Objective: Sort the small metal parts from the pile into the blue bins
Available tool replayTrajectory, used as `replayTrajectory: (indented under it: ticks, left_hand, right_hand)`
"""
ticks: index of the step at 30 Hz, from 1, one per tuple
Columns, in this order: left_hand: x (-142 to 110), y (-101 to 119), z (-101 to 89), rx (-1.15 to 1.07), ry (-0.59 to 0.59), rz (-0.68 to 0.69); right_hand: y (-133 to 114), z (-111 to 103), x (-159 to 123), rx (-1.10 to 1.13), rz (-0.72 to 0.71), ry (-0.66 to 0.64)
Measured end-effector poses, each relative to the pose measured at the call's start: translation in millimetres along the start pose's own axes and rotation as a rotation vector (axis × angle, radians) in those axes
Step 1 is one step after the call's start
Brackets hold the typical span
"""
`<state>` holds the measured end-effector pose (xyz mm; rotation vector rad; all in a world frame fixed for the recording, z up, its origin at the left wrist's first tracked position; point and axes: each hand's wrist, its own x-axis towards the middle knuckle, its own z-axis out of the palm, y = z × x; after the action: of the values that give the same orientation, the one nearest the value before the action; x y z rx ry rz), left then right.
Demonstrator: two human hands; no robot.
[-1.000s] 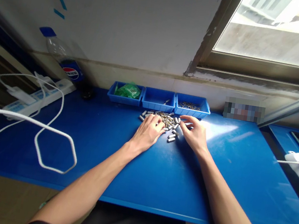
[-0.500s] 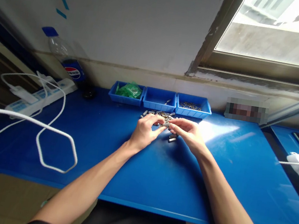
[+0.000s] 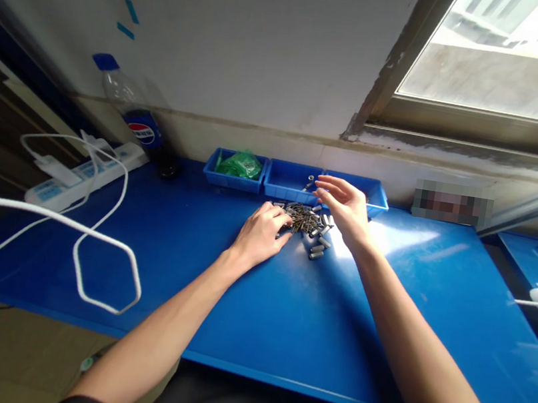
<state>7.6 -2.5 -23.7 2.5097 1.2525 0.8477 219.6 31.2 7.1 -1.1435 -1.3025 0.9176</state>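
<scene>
Metal pieces point(image 3: 302, 220) just beside the left grip point(image 3: 259, 232)

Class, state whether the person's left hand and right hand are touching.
Apart: the head view shows metal parts in the open gap between left hand and right hand.

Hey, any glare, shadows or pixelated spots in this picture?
Head view: sunlight glares on the blue table beside the right hand; head view: the window is partly washed out; head view: a dark shadow lies along the right forearm; head view: a pixelated patch hides something by the wall.
</scene>
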Motion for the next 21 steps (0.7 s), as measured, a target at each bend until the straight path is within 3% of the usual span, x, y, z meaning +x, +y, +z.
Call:
replayTrajectory:
  ticks: [6,12,21]
  left_hand:
    - [-0.3,2.8,0.9,0.010,-0.004,0.010]
    - [9.8,9.7,-0.1,0.101,-0.026,0.053]
    - [50.6,20.8,-12.2,0.240,-0.330,-0.009]
  right_hand:
    - [-8.9,-3.1,-14.9,0.022,0.076,0.017]
    - [0.8,-12.7,-35.1,0.071,0.142,0.057]
    - [12.2,-19.3,-53.7,0.109,0.138,0.126]
